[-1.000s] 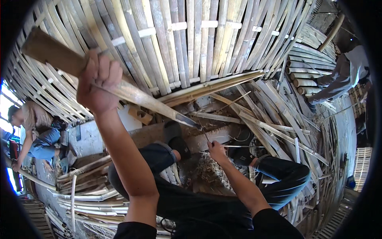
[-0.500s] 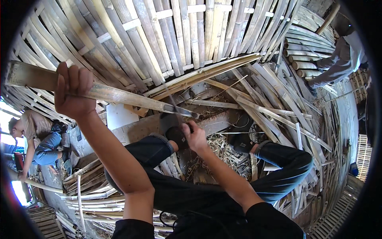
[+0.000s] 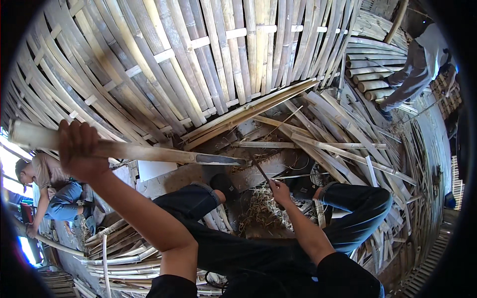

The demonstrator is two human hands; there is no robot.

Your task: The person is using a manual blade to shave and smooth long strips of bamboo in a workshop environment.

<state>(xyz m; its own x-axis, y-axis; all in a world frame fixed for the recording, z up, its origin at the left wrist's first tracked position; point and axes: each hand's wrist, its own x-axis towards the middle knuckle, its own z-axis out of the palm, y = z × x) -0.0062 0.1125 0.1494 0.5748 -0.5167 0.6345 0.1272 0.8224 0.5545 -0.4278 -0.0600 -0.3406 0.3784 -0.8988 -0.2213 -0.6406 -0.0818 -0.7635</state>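
Note:
My left hand (image 3: 82, 151) is wrapped round a long split bamboo piece (image 3: 149, 153), held up at the left. The bamboo slants slightly down to the right, and a dark patch shows near its far end. In my right hand (image 3: 280, 192) is a long thin knife (image 3: 260, 170) with a dark blade pointing up and to the left. The blade's tip lies close to the bamboo's end; whether they touch I cannot tell. Below the blade, curled shavings (image 3: 263, 211) lie heaped between my feet.
A slatted bamboo wall (image 3: 213, 54) rises in front. Loose bamboo strips (image 3: 343, 134) are piled to the right, and more strips (image 3: 129, 263) lie at the lower left. One person (image 3: 54, 186) crouches at the left; another person (image 3: 417, 64) is at the far right.
The left hand and the bamboo's held end have dropped lower. My right hand has moved right and down, and the knife now points to the bamboo's end instead of crossing it.

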